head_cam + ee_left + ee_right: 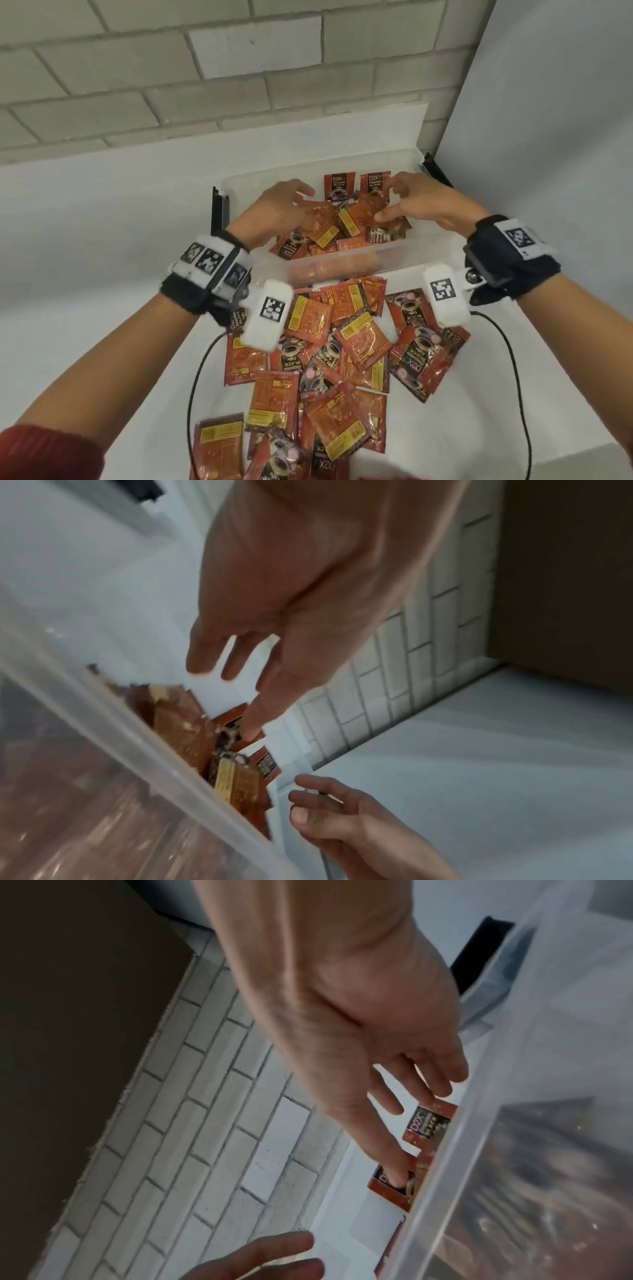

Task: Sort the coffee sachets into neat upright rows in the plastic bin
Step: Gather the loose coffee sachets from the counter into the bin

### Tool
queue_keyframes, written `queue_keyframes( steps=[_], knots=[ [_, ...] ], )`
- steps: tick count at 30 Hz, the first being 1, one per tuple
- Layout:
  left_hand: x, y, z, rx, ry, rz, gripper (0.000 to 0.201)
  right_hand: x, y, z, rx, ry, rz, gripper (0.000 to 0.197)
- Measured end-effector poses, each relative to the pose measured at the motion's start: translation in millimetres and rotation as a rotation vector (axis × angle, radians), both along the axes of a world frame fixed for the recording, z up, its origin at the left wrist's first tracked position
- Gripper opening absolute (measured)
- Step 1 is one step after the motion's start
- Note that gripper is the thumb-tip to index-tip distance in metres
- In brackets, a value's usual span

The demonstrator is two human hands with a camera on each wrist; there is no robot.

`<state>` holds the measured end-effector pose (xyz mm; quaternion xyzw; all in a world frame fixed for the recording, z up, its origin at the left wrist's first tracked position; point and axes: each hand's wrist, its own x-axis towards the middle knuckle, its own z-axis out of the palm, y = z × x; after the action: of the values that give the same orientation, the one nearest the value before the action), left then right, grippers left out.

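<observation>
Sachets (pixel 356 186): two upright in bin (pixel 342 265).

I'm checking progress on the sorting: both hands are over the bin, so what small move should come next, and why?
Probably pick one loose sachet from the jumble in the bin and stand it beside the two upright sachets at the far wall. Both the left hand and the right hand look unladen, and only those two stand.

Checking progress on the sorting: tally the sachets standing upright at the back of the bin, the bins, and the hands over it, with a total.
Upright sachets: 2
Plastic bin: 1
Hands, left hand and right hand: 2
Total: 5
</observation>
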<state>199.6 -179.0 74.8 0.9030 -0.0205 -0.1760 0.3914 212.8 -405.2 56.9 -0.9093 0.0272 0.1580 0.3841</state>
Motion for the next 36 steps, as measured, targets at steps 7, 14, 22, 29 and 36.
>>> queue_keyframes(
  steps=[7, 14, 22, 29, 36],
  knots=[
    [-98, 51, -4, 0.286, -0.014, -0.209, 0.004, -85, -27, 16, 0.038, -0.009, 0.058, 0.015],
    [-120, 81, -82, 0.542, 0.109, 0.059, 0.065, -119, -27, -55, -0.439, 0.211, 0.152, 0.078],
    [-105, 92, -94, 0.470, 0.028, 0.132, 0.047, -111, -24, -72, -0.251, 0.074, 0.017, 0.049],
    [-101, 113, -61, 0.034, 0.180, 0.139, 0.029, -110, -46, -52, 0.107, -0.062, -0.191, 0.029],
    [-128, 107, -85, 0.244, 0.148, -0.214, 0.031, -143, -60, -39, 0.034, -0.019, -0.066, 0.020]
  ],
)
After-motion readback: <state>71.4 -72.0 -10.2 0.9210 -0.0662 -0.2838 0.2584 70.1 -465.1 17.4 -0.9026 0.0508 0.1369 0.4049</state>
